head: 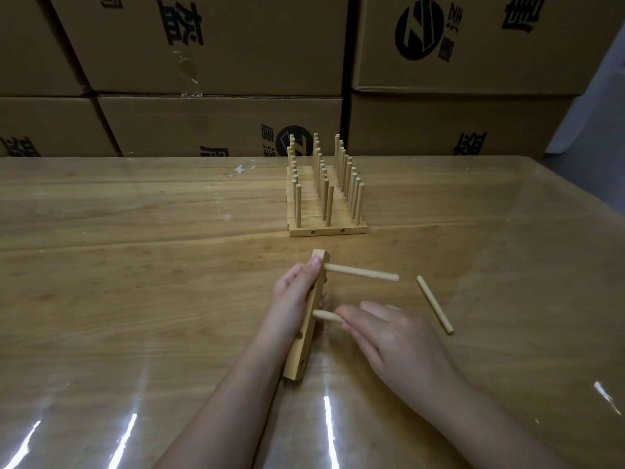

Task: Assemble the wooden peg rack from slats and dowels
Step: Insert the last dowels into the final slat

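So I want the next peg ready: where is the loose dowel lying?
In the head view the loose dowel lies on the table, right of centre, just right of the right hand, which pinches a second dowel at the slat.

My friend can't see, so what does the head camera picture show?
A left hand holds a slat on edge on a table while the right hand pinches a dowel whose end meets the slat's side. A second dowel sticks out of the slat, a loose dowel lies to the right, and a peg rack stands behind.
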